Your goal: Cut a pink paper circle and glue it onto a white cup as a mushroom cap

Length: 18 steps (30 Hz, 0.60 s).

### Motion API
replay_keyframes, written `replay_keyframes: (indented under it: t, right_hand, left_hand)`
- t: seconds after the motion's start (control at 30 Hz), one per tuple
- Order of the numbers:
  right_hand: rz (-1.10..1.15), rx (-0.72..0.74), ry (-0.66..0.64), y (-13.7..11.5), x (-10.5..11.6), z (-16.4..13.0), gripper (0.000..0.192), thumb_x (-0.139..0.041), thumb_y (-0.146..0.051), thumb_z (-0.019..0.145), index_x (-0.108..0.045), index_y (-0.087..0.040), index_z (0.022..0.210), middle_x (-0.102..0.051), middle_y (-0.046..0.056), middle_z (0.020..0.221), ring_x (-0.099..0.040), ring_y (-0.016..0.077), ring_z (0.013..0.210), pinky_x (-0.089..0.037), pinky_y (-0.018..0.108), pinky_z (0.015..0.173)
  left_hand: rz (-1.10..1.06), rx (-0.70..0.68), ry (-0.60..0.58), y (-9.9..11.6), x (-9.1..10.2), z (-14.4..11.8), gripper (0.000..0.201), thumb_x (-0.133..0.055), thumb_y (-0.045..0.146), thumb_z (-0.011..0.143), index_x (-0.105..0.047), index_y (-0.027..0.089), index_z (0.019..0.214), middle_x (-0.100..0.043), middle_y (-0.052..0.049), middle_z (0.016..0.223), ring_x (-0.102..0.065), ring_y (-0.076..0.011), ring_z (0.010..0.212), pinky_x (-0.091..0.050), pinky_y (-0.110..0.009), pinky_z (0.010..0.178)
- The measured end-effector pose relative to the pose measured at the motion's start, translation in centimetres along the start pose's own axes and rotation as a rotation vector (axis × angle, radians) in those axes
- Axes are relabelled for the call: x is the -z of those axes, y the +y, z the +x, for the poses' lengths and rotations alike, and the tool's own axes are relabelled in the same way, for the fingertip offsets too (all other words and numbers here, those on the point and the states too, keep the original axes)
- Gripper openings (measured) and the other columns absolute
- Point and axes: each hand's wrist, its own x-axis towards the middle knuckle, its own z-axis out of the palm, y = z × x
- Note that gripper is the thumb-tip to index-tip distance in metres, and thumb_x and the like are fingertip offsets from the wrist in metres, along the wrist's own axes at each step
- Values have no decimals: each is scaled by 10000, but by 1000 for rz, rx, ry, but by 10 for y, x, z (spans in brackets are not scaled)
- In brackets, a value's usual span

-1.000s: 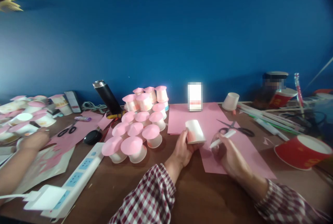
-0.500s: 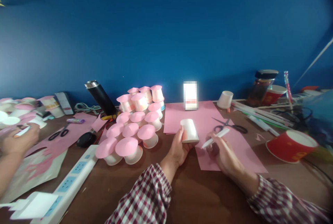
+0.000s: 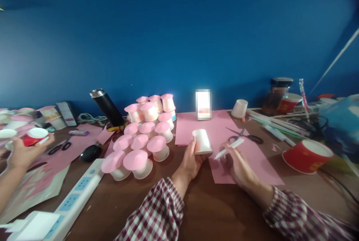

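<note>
A white paper cup (image 3: 202,142), bottom up and slightly tilted, is gripped in my left hand (image 3: 191,158) above the table. An orange-red patch shows on its left side. Pinched between the fingers of my right hand (image 3: 238,164) is a white marker (image 3: 229,149), its tip pointing left toward the cup but apart from it. Beneath my right hand lies a pink paper sheet (image 3: 258,166), with open scissors (image 3: 245,136) on it. Left of my left hand stand several upturned paper cups topped with pink paper cones (image 3: 139,142).
At the left, a co-worker's hand (image 3: 26,155) is beside a red paper cup (image 3: 35,136). A power strip (image 3: 68,201), black thermos (image 3: 108,108) and tape measure (image 3: 91,152) lie left. Rightward are a red paper bucket (image 3: 307,156), a small white cup (image 3: 239,108) and straws (image 3: 277,123).
My view has shifted slightly; my hands keep hold of the cup and marker almost unmoved. At the left, the co-worker's hand now has a red cup beside it.
</note>
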Motion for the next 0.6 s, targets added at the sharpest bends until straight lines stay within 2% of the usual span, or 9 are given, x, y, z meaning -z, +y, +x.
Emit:
replay_keyframes:
  t: [0.17, 0.3, 0.47, 0.6]
  right_hand:
    - [-10, -17, -2, -2, -1, -1, 332, -564, -451, 826, -582, -169, 653, -521, -20, 526, -449, 99, 447, -355, 214, 400]
    - [-17, 27, 6, -4, -2, -3, 324, -578, -449, 819, -579, -170, 653, -510, -28, 520, -454, 100, 473, -355, 209, 426]
    - [-77, 73, -43, -11, -3, -4, 356, -564, -457, 829, -568, -166, 623, -505, -22, 540, -447, 101, 492, -370, 221, 466]
    - [-81, 86, -32, -11, -3, -4, 325, -579, -476, 814, -618, -163, 735, -535, -11, 586, -466, 104, 510, -364, 218, 457]
  left_hand:
    - [23, -23, -36, 2, 0, -2, 398, -537, 480, 817, -591, 127, 994, -634, -82, 882, -604, -179, 796, -487, -352, 785]
    - [84, -93, -71, 7, -3, -5, 329, -569, 458, 802, -597, 158, 934, -628, -57, 898, -595, -164, 796, -473, -319, 763]
    - [196, -190, -50, 15, -2, -3, 237, -619, 380, 784, -604, 166, 885, -616, -29, 842, -587, -148, 779, -465, -267, 712]
    - [195, -144, -7, 15, 5, 2, 272, -592, 418, 794, -605, 158, 875, -622, -28, 831, -591, -138, 746, -472, -268, 703]
